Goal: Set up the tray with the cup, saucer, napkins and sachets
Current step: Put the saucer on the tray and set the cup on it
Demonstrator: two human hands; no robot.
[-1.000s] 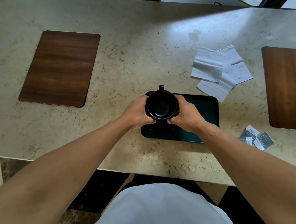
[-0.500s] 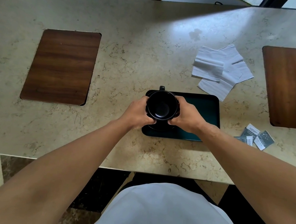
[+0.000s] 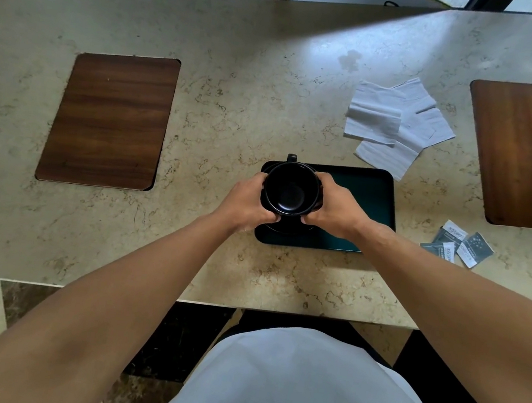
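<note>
A black cup (image 3: 291, 188) with its handle pointing away from me is over the left end of a dark green tray (image 3: 366, 201). My left hand (image 3: 245, 203) grips the cup's left side and my right hand (image 3: 333, 208) grips its right side. Beneath the cup a black saucer (image 3: 288, 228) shows as a dark rim between my thumbs; whether the cup touches it I cannot tell. White napkins (image 3: 398, 124) lie spread on the counter beyond the tray's right corner. Several grey and white sachets (image 3: 458, 243) lie to the right of the tray.
The beige marble counter (image 3: 238, 96) has a wooden inlay panel at the left (image 3: 109, 120) and another at the right (image 3: 531, 151). Its front edge runs just below my forearms, with a dark patterned floor beneath.
Nearly nothing differs: both hands stay on the cup over the tray's left end, and the cup looks slightly lower toward the saucer.
</note>
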